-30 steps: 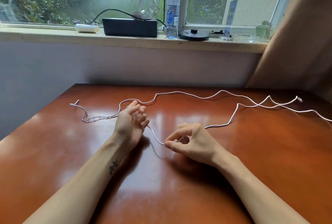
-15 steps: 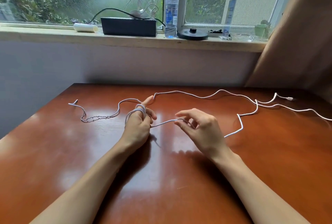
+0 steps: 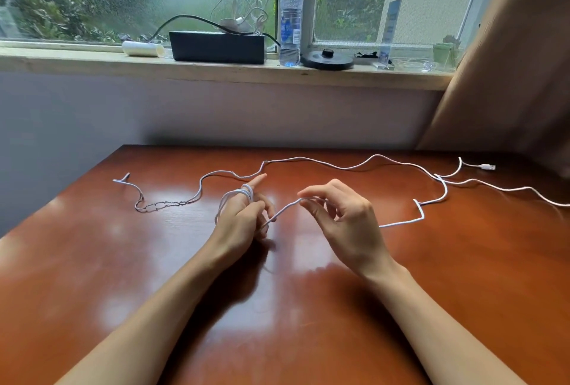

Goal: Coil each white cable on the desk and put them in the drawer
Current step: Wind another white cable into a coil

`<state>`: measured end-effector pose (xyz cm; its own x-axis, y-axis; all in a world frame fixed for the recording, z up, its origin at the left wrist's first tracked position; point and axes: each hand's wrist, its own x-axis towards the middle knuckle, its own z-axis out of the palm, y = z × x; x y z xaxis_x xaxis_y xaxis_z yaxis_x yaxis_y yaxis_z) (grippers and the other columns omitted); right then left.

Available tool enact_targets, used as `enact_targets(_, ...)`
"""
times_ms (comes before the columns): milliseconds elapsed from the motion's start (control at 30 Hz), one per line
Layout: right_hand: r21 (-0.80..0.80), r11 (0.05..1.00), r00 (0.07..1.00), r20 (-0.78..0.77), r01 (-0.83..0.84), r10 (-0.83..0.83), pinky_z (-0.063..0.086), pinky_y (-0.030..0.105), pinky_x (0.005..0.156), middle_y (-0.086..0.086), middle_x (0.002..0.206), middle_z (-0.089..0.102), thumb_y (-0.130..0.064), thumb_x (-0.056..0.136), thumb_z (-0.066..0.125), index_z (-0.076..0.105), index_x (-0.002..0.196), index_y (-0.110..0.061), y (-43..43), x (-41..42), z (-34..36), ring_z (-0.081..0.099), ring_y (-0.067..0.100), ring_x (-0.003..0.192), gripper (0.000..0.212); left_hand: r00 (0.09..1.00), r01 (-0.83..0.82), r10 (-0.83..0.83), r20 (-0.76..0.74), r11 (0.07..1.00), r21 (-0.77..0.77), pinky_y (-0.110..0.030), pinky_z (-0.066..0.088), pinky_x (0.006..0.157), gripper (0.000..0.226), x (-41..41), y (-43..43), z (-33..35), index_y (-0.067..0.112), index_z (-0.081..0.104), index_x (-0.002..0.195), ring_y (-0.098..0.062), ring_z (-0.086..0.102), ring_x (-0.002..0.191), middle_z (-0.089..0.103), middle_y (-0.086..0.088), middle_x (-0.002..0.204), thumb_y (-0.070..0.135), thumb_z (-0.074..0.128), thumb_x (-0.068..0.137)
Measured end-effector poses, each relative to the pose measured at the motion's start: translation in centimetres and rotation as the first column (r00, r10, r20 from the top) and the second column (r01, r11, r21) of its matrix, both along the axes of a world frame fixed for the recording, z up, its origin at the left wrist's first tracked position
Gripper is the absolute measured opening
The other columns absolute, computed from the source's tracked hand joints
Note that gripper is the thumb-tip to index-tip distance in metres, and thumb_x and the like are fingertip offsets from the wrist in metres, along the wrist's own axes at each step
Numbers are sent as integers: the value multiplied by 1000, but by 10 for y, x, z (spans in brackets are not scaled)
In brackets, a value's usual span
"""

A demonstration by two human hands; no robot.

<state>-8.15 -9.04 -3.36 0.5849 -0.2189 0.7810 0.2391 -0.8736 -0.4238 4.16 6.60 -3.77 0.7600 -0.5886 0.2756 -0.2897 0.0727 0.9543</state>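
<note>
A long white cable (image 3: 401,223) lies across the brown desk (image 3: 138,276). Several loops of it are wound around the outstretched index finger of my left hand (image 3: 240,224), whose other fingers are curled. From there a short stretch rises to my right hand (image 3: 345,224), which pinches it between thumb and fingertip. Beyond that hand the cable zigzags to a USB plug (image 3: 488,166) at the far right. A second white cable (image 3: 339,165) snakes from the desk's left side, with a twisted section (image 3: 160,205), to the right edge.
On the windowsill behind the desk stand a black box (image 3: 217,46) with tangled cords on top, a water bottle (image 3: 290,20), a black round disc (image 3: 327,60) and a white roll (image 3: 142,48). A brown curtain (image 3: 509,76) hangs at the right. No drawer is in view.
My left hand turned over and now has cable loops around its index finger. My right hand rose off the desk and moved forward along the cable. The plug end slid left.
</note>
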Motion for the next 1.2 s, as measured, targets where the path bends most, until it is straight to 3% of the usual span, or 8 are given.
enact_targets(100, -10, 1000, 999, 23, 29, -29, 48, 30, 65, -9, 86, 62, -21, 95, 72, 74, 104, -22, 0, 1, -1, 53, 9, 71, 9, 996, 78, -80, 37, 996, 54, -21, 39, 55, 29, -4, 4, 4, 13, 68, 102, -20, 39, 40, 55, -35, 69, 17, 45, 85)
enact_targets(167, -13, 999, 998, 34, 46, -45, 47, 27, 67, -11, 87, 62, -22, 95, 72, 74, 106, -22, 0, 1, 0, 53, 9, 71, 11, 991, 126, -130, 30, 986, 105, -26, 34, 52, 33, -5, 4, 4, 6, 67, 72, -20, 34, 40, 67, -23, 82, 27, 45, 84)
enact_targets(333, 73, 993, 995, 38, 92, -95, 47, 27, 61, -20, 79, 55, -36, 88, 79, 73, 106, -27, -3, -1, 0, 52, 5, 65, 21, 960, 237, -260, 108, 953, 190, -18, 32, 53, 51, -11, 9, 5, 3, 65, 118, -5, 42, 49, 57, -25, 77, 43, 52, 90)
enact_targets(467, 72, 992, 994, 26, 108, -110, 51, 39, 61, -11, 70, 56, -47, 85, 78, 72, 106, -32, -5, -1, -1, 54, 14, 64, 26, 943, 192, -252, 216, 945, 263, -16, 36, 61, 19, -17, 8, 4, 14, 70, 111, 5, 46, 54, 51, 15, 54, 22, 54, 105)
enact_targets(567, 70, 992, 995, 9, 101, -102, 50, 39, 60, -12, 68, 55, -47, 84, 78, 72, 106, -31, -4, 1, -2, 52, 13, 63, 28, 969, 148, -193, 154, 953, 264, -14, 33, 56, 51, -15, 6, 2, -14, 63, 92, 0, 41, 46, 32, 2, 54, 31, 46, 108)
enact_targets(633, 64, 992, 994, -12, 109, -108, 49, 39, 60, -14, 67, 54, -49, 84, 78, 71, 105, -32, -5, 1, -3, 50, 13, 63, 28, 978, 159, -187, 91, 956, 247, -18, 32, 51, 68, -12, 6, 4, -25, 55, 82, 1, 42, 43, 39, 2, 52, 36, 42, 108)
enact_targets(867, 55, 994, 991, -104, 94, -88, 49, 36, 73, -19, 68, 58, -55, 86, 68, 72, 102, -34, -6, 0, -5, 56, 8, 71, 27, 910, 265, -273, -313, 962, -70, -16, 16, 40, 55, -2, 6, 7, 0, 73, 103, -11, 16, 38, 29, -7, 57, 39, 35, 103)
enact_targets(1200, -7, 984, 974, -144, 176, -175, 24, 24, 102, -15, 75, 66, -50, 88, 48, 70, 101, -36, -10, 3, -11, 55, 3, 84, 29, 755, 369, -429, -495, 903, -221, -26, 5, 48, 60, 8, 11, 10, 3, 58, 57, -14, 8, 42, 30, -1, 46, 49, 35, 87)
